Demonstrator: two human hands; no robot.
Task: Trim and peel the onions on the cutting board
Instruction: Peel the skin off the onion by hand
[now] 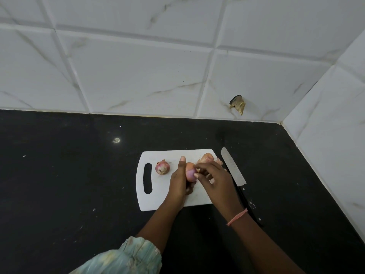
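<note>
Your left hand (178, 178) stands on edge over the middle of the white cutting board (158, 200), fingers curled round a small onion (190, 172) with one fingertip pointing up and away from you. The onion you hold is partly peeled: its lower part shows smooth pale purple, its top still carries papery orange-brown skin. Your right hand (214, 179) reaches in from the right, palm down, with its fingertips bent and pinching at the skin on the onion's right side. A thin pink thread bracelet (237, 216) circles your right wrist, and a loose pale green sleeve (136, 254) covers your left upper arm near the bottom edge of the view. On the board to the left of your hands, near its oval handle slot, sits an unpeeled reddish onion (162, 167), apart from your fingers. Behind your right hand, at the board's far right corner, lies a heap of onion skins (206, 157); whether a whole onion sits among them cannot be told. A knife (233, 168) lies on the black counter (69, 175) just beside the board's right edge, blade pointing away from you, its dark handle partly hidden by your right forearm. The blade bears small markings too fine to read. White marble-look tiles (138, 72) back the counter, with one chipped hole (238, 103) low on the right.
</note>
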